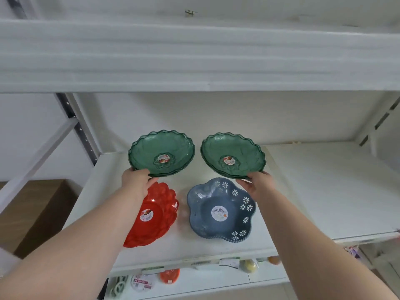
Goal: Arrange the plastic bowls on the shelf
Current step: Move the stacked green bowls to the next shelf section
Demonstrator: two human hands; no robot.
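From the head view, I have both arms stretched out over the white shelf (313, 187). My left hand (136, 184) is pinched shut on the near edge of the left green bowls (161, 153), a small nested stack with a scalloped rim. My right hand (256, 185) is clamped the same way on the near rim of the right green bowls (233, 156). Both stacks sit toward the far side of the shelf, tilted with their far rims raised, side by side and just apart.

Nearer to me lie a red bowl (155, 215) on the left, partly under my left forearm, and a blue flower-shaped bowl (220, 213) with white daisy cut-outs on the right; each may be several nested together.

I judge these bowls light, thin, glossy and a little flexible, so not fragile but likely to slide on the smooth shelf and against each other. The wavy rim looks the best place to hold, thumb on top and fingers beneath, squeezing all layers together so the stack cannot fan apart.
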